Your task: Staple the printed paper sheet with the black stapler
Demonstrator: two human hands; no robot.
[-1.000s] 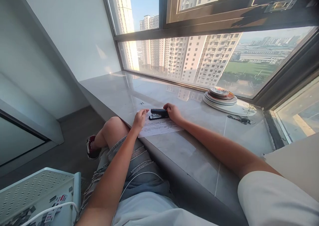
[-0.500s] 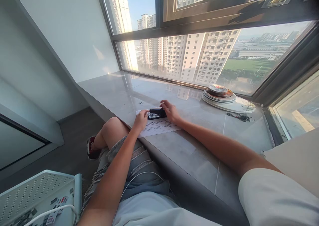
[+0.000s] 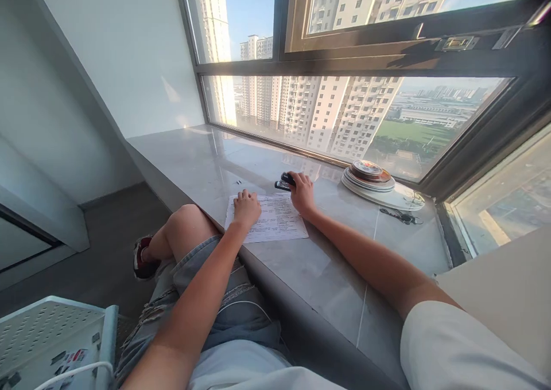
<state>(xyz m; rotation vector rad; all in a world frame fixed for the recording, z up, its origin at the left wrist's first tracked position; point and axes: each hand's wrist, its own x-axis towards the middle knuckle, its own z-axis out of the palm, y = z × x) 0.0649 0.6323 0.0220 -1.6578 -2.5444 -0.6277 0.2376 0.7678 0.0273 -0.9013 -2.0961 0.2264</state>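
Observation:
My right hand [image 3: 302,194] is wrapped round the back end of a black stapler [image 3: 283,184]. The stapler is held just beyond the far right corner of a printed sheet of paper [image 3: 278,221], its jaws apart and facing left. My left hand [image 3: 247,207] rests at the left part of the sheet with its fingers curled down. What lies under those fingers, if anything, is hidden. Just past the left hand, tiny dark bits [image 3: 239,182], perhaps staples, lie on the grey tiled sill [image 3: 340,264].
A stack of plates [image 3: 369,178] stands by the window at the right, with a bunch of keys [image 3: 402,216] in front of it. A pale perforated cart [image 3: 55,332] is on the floor at lower left. The sill's front edge runs beside my legs.
My right hand has lifted the stapler off the paper and away to the right. My left hand has let go of the stapler's front and now lies on the paper, fingers curled.

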